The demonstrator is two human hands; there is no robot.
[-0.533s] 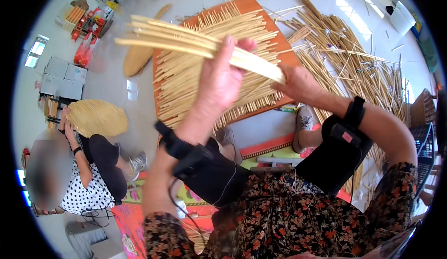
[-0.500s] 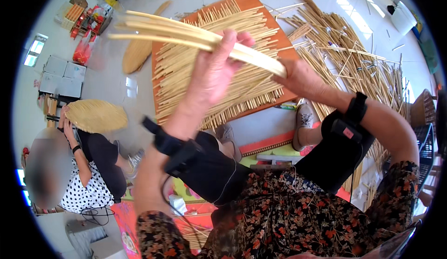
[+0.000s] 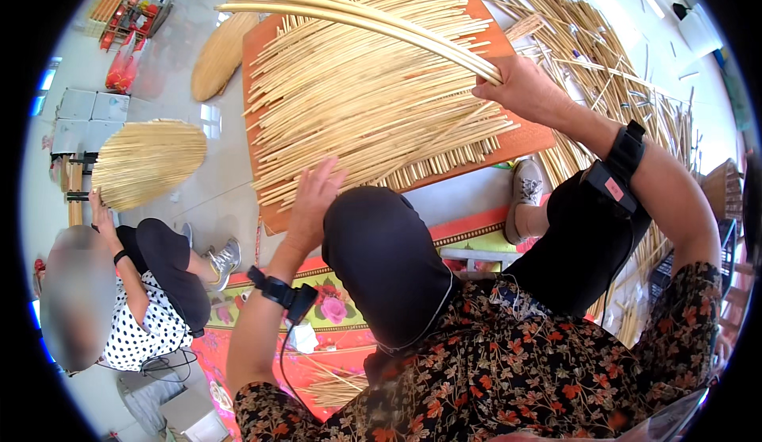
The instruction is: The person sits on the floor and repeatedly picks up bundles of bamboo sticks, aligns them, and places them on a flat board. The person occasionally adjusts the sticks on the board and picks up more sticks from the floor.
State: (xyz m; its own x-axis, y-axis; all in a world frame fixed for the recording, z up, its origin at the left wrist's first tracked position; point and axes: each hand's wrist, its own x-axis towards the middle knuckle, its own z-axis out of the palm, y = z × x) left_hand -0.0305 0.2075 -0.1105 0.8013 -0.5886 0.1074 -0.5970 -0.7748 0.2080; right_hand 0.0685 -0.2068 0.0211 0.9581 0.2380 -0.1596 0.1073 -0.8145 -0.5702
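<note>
Gripped near its right end, a small bundle of pale, peeled plant stalks [image 3: 349, 15] is in my right hand [image 3: 524, 91]. The stalks reach out to the left above the board and bow slightly. Beneath them a layer of similar stalks [image 3: 357, 92] covers a reddish-brown wooden board [image 3: 524, 142], with another layer crossing under it. My left hand [image 3: 316, 196] is at the near left edge of this layer, fingers spread, holding nothing. Whether its fingertips touch the stalks I cannot tell.
Loose stalks [image 3: 627, 92] lie heaped on the floor at the right. To the left, a seated person [image 3: 151, 315] holds an oval woven panel [image 3: 151, 164]. Another long oval panel [image 3: 222, 57] lies beyond. A red patterned mat [image 3: 333, 315] is under my legs.
My left hand has let go of the stalk bundle and moved down to the near left of the layer. My right hand still holds the bundle. The other person's panel has turned more face-on.
</note>
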